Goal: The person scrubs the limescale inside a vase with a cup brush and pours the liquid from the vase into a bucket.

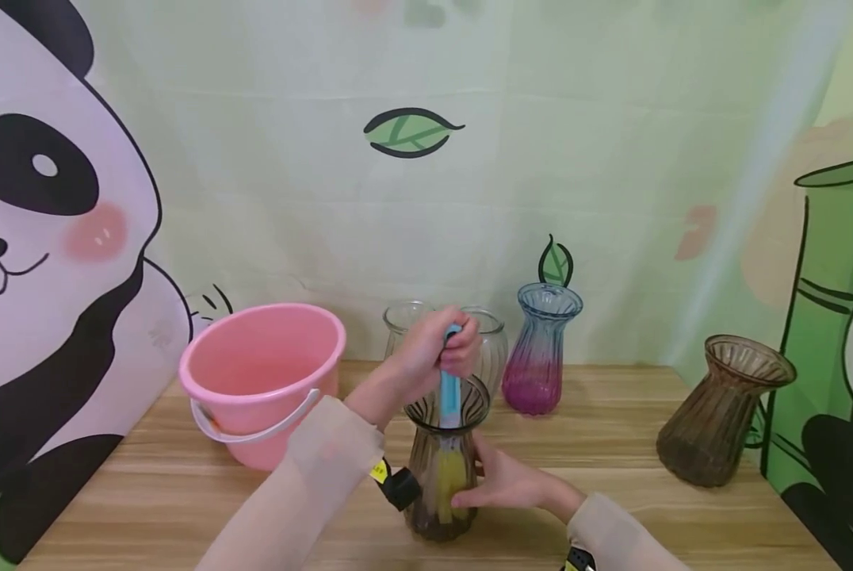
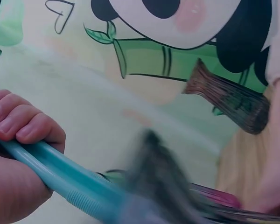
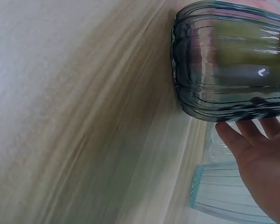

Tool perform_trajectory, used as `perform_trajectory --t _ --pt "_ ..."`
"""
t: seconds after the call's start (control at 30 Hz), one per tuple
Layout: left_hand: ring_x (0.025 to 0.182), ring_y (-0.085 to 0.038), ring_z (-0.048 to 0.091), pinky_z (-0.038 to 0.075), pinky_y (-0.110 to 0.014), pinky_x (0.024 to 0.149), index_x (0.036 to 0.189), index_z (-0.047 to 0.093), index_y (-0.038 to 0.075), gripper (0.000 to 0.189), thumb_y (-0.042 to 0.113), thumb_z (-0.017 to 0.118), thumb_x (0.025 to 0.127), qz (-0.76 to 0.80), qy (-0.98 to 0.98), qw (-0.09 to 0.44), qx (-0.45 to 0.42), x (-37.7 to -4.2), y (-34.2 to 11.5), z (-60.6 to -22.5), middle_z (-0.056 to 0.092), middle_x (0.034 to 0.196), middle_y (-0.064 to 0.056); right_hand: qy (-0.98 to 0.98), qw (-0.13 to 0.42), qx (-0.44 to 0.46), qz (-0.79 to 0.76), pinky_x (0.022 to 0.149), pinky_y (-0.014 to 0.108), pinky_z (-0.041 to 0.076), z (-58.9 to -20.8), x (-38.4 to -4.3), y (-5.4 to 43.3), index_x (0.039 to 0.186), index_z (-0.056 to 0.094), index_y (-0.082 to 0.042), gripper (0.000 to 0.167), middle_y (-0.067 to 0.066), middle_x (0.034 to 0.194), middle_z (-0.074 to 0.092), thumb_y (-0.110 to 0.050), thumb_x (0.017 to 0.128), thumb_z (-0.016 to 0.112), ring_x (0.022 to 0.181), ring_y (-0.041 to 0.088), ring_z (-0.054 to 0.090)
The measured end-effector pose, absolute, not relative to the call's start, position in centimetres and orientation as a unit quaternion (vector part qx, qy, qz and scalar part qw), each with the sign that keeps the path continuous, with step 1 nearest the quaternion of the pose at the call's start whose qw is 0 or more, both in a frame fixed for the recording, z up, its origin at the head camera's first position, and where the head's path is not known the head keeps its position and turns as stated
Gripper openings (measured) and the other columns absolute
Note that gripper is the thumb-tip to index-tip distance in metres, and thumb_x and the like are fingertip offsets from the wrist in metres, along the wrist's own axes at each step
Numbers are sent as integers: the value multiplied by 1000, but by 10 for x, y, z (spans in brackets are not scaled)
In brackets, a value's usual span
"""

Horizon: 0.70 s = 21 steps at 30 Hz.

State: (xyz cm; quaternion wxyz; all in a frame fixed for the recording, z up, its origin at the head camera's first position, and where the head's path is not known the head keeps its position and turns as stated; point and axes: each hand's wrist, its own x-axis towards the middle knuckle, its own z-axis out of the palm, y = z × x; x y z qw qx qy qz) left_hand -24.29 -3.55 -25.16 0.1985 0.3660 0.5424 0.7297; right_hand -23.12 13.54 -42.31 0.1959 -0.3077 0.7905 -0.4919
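A dark grey ribbed glass vase (image 1: 426,452) stands upright on the table in the head view, fairly close to me. My left hand (image 1: 434,353) grips the light blue handle of a sponge brush (image 1: 450,396) from above. The brush reaches down through the vase's mouth, and its yellow sponge head (image 1: 452,476) shows through the glass. Low on the vase's right side, my right hand (image 1: 512,480) holds the body, thumb across the front and fingers behind. The left wrist view shows fingers wrapped round the handle (image 2: 70,177); the vase rim there is blurred.
A pink bucket (image 1: 269,412) with a white handle stands left. Behind my left hand are two clear glass vases (image 1: 494,349), partly hidden. A blue-to-pink vase (image 1: 541,349) stands behind to the right, a brown vase (image 1: 719,420) farther right, on the wooden table (image 1: 598,444).
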Motion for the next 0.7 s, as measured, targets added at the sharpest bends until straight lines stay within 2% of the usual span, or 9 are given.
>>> perform_trajectory --t 0.23,0.7 --pt "38 -8 21 16 -23 43 50 27 17 34 11 25 84 747 537 182 348 -240 -39 -206 26 42 8 811 179 -327 -451 93 27 44 -418 -232 135 133 32 -2 72 11 127 49 -23 78 73 118 24 50" --pt "37 -8 20 14 -21 42 49 26 15 36 9 23 85 770 521 146 337 -232 -46 -166 25 42 7 811 214 -327 -435 95 29 44 -404 -229 135 131 34 1 69 12 126 48 -14 76 74 119 28 48"
